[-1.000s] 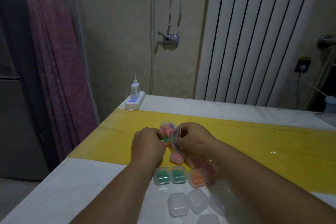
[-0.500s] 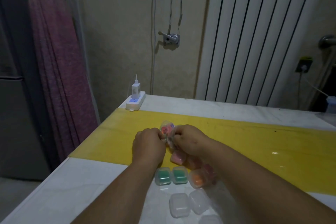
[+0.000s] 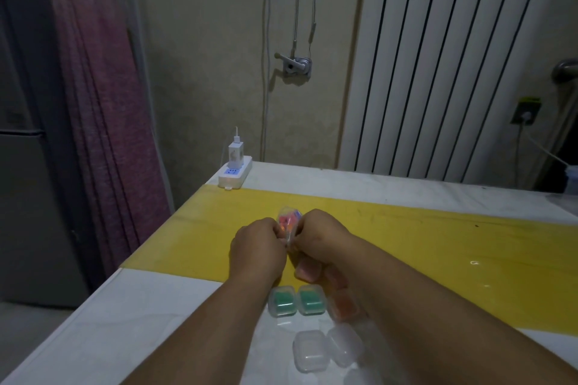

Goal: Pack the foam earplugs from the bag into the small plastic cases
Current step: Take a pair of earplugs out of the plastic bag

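A clear bag of coloured foam earplugs (image 3: 289, 221) sits upright between my two hands over the yellow strip. My left hand (image 3: 257, 246) pinches its left side and my right hand (image 3: 322, 234) pinches its right side, fingers curled. Below my hands lie small plastic cases: two with green plugs (image 3: 282, 301) (image 3: 311, 299), one with orange plugs (image 3: 343, 307), a pink one (image 3: 308, 270) partly under my right wrist. Two shut cases with nothing visible inside (image 3: 309, 350) (image 3: 344, 344) lie nearest me. My right forearm hides more cases.
The white table (image 3: 131, 316) has a yellow band (image 3: 453, 253) across it. A white power strip with a charger (image 3: 235, 172) sits at the far left corner. A pink curtain (image 3: 103, 103) hangs left of the table edge.
My hands have drawn closer together around the bag, squeezing its opening narrower. The bag now stands more upright between my fingers.
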The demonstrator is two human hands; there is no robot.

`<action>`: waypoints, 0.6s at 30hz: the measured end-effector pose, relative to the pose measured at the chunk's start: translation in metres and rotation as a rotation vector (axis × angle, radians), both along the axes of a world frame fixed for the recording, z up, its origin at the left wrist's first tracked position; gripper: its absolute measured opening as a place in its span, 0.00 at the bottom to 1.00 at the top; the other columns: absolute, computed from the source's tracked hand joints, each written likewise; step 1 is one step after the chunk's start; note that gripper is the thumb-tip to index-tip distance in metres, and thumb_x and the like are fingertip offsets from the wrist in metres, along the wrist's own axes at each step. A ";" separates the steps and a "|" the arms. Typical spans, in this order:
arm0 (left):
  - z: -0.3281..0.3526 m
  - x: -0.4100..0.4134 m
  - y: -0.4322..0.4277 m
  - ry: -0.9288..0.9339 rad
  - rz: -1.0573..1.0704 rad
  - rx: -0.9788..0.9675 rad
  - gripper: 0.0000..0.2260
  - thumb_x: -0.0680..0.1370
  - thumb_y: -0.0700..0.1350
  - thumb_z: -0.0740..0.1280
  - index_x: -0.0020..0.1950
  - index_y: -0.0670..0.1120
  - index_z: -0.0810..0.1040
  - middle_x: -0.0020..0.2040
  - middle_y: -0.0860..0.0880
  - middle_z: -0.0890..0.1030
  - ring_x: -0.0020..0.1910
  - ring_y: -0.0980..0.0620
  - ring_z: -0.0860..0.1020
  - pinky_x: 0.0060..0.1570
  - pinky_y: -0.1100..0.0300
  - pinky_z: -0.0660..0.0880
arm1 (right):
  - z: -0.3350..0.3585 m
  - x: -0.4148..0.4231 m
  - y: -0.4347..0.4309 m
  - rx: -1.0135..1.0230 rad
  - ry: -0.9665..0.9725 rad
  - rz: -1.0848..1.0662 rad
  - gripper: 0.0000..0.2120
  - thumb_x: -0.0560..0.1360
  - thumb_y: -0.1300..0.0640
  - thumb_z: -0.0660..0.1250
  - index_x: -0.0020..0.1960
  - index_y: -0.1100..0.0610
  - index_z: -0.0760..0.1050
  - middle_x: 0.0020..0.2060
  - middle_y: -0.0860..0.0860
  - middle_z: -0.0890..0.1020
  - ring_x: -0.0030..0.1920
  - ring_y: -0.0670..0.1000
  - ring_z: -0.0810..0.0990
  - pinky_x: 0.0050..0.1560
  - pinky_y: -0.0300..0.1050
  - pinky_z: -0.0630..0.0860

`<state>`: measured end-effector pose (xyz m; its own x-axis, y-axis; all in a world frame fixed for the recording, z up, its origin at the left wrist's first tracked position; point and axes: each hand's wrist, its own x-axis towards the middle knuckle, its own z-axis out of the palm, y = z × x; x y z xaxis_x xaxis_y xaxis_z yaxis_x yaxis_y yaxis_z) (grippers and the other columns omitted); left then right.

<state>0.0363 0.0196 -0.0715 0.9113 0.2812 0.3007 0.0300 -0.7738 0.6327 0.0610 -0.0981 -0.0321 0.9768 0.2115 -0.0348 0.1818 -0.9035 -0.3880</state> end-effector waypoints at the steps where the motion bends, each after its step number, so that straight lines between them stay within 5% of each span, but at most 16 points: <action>1: 0.000 0.000 0.000 0.001 -0.004 0.005 0.05 0.73 0.44 0.69 0.38 0.52 0.77 0.41 0.50 0.82 0.44 0.47 0.78 0.43 0.54 0.76 | 0.000 0.000 0.001 -0.022 0.010 0.014 0.15 0.76 0.50 0.68 0.51 0.63 0.80 0.46 0.59 0.82 0.43 0.54 0.75 0.41 0.42 0.70; 8: -0.001 0.001 0.001 -0.020 -0.009 0.045 0.01 0.74 0.45 0.68 0.43 0.49 0.79 0.43 0.49 0.82 0.46 0.45 0.77 0.47 0.50 0.76 | 0.013 -0.010 -0.004 0.045 0.077 -0.013 0.12 0.79 0.59 0.62 0.59 0.62 0.78 0.51 0.59 0.80 0.46 0.53 0.73 0.45 0.41 0.69; 13: 0.000 0.001 0.000 -0.010 -0.006 0.071 0.03 0.76 0.46 0.67 0.46 0.49 0.79 0.45 0.49 0.81 0.47 0.46 0.77 0.48 0.50 0.77 | 0.019 -0.016 -0.022 0.369 0.006 -0.096 0.12 0.65 0.73 0.64 0.30 0.59 0.79 0.32 0.56 0.82 0.36 0.53 0.81 0.38 0.43 0.78; 18: 0.000 0.000 0.000 -0.008 0.008 0.081 0.04 0.77 0.46 0.66 0.47 0.48 0.80 0.46 0.48 0.82 0.48 0.45 0.77 0.48 0.51 0.77 | 0.020 -0.025 -0.037 0.416 -0.092 -0.193 0.09 0.65 0.71 0.68 0.36 0.58 0.79 0.37 0.52 0.82 0.41 0.52 0.80 0.38 0.44 0.77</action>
